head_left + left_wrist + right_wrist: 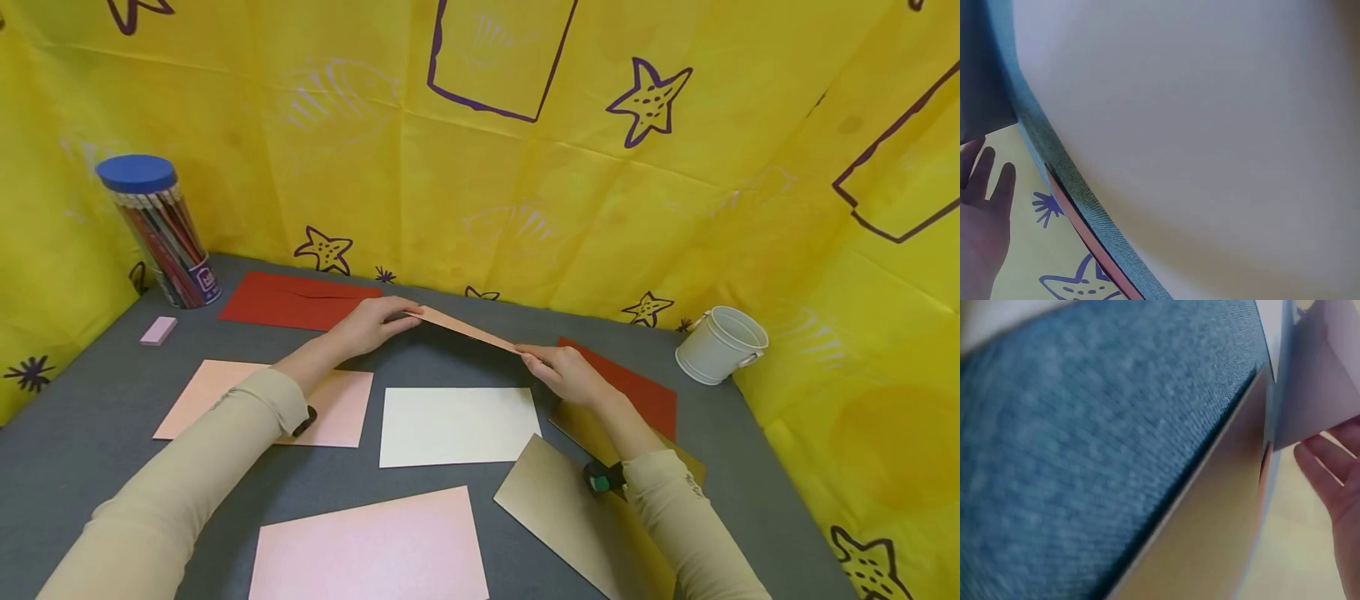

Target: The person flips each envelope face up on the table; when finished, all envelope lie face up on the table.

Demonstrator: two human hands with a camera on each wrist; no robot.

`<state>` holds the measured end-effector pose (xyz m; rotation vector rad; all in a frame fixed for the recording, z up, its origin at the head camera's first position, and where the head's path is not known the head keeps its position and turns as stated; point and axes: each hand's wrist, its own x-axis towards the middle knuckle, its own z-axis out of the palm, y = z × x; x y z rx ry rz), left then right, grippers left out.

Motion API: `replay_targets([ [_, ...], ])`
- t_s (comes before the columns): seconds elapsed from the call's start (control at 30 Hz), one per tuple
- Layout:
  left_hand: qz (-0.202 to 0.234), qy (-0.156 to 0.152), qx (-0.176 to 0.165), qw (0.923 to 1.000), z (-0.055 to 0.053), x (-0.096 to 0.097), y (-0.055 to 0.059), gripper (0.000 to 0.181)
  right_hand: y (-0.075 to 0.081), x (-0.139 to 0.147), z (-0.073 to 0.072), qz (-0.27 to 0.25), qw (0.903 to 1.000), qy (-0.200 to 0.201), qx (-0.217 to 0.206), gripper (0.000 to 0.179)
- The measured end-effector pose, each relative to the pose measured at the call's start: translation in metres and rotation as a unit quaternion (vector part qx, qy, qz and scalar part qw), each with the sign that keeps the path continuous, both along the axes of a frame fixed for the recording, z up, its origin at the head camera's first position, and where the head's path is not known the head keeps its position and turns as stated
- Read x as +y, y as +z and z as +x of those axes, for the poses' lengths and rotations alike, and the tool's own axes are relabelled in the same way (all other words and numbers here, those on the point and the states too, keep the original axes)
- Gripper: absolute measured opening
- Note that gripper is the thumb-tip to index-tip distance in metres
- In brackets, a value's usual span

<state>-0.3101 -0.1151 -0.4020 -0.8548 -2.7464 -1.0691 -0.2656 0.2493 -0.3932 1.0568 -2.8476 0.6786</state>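
Note:
Between my hands a thin peach envelope (468, 330) is held up above the table, seen almost edge-on in the head view. My left hand (371, 323) pinches its left end between thumb and fingers. At its right end, my right hand (566, 371) grips it the same way. From the right wrist, the envelope's shaded underside (1319, 400) shows above the fingers. Below it on the table lies a white envelope (460, 425). A light peach envelope (341, 408) lies under my left forearm, and gold envelopes (558, 500) lie under my right.
A red envelope (277, 302) lies at the back left, another red one (645, 392) at the right. A pale pink envelope (367, 550) is in front. Also here are a pencil jar (168, 242) with a blue lid, a pink eraser (158, 331) and a white bucket (712, 350).

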Motion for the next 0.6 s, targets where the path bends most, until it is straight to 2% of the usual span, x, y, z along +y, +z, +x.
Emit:
replay_targets([
  [0.27,0.102,0.032,-0.032,0.9938,0.006,0.0,0.01,0.022,0.0,0.002,-0.003,-0.104,0.9929,-0.05,0.03,0.027],
  [0.43,0.126,0.044,-0.045,0.9901,0.008,-0.001,0.012,0.026,0.001,0.0,-0.009,-0.149,0.986,-0.063,0.042,0.02],
  [0.6,0.125,0.052,-0.05,0.9896,0.008,-0.001,0.011,0.024,-0.003,-0.001,-0.015,-0.153,0.9855,-0.074,0.0,0.015],
])
